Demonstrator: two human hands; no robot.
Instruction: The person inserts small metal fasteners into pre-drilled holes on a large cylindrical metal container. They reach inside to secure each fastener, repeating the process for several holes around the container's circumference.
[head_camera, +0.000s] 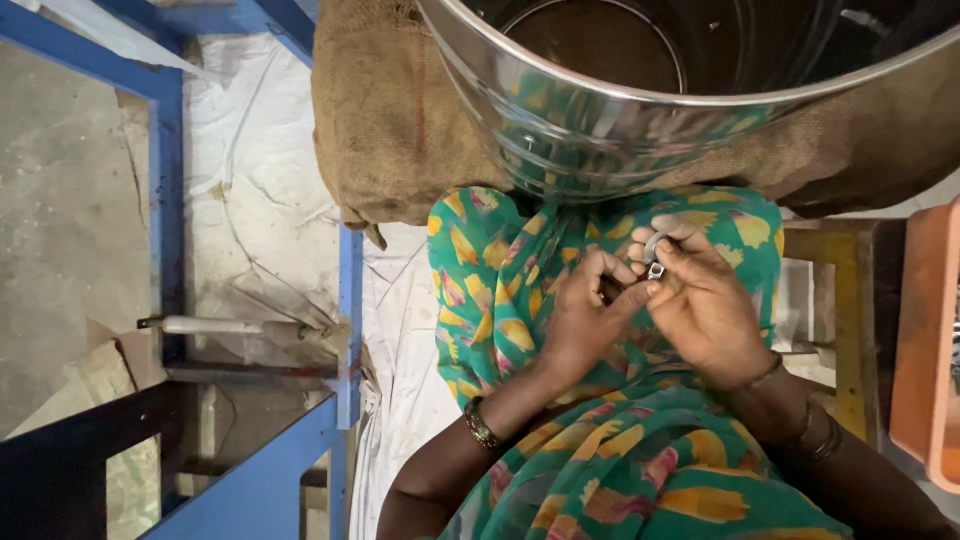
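A small metal part (655, 258), silvery and partly hidden by fingertips, sits between both hands above the person's lap, just below the rim side of a large shiny steel drum (620, 110). The right hand (705, 305) has its thumb and forefinger pressed together on the part, pinching it at the top, with the other fingers curled loosely behind. The left hand (580, 315) is curled, its fingertips bent inward and touching the right thumb beside the part; whether it also grips the part cannot be told. Both wrists carry bangles (482, 425). Under the hands spreads a green cloth with yellow and pink patches (610, 470), draped over the lap. The drum rests on brown burlap sacking (380, 110). To the left stands a blue metal frame (345, 330) over white plastic sheeting (260, 170) and a grey concrete floor (60, 200). On the right are a yellow wooden stool (850, 300) and an orange plastic crate (930, 340).
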